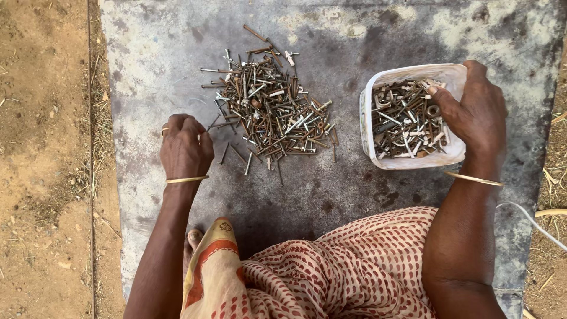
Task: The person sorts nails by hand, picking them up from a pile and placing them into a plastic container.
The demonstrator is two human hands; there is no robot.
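Note:
A heap of rusty and shiny nails and screws [271, 109] lies on a stained grey slab [331, 183]. My left hand [184, 146] rests just left of the heap with its fingers curled down over a few loose nails; whether it grips one I cannot tell. To the right stands a white plastic tub [452, 77] holding several nails, screws and nuts. My right hand [475, 112] grips the tub's right rim, thumb inside over the contents. Both wrists wear thin gold bangles.
Bare sandy ground [47, 159] with dry grass borders the slab on the left and right. A white cable [531, 218] runs at the lower right. My patterned red and cream cloth [331, 272] covers the slab's near edge, a toe showing beside it.

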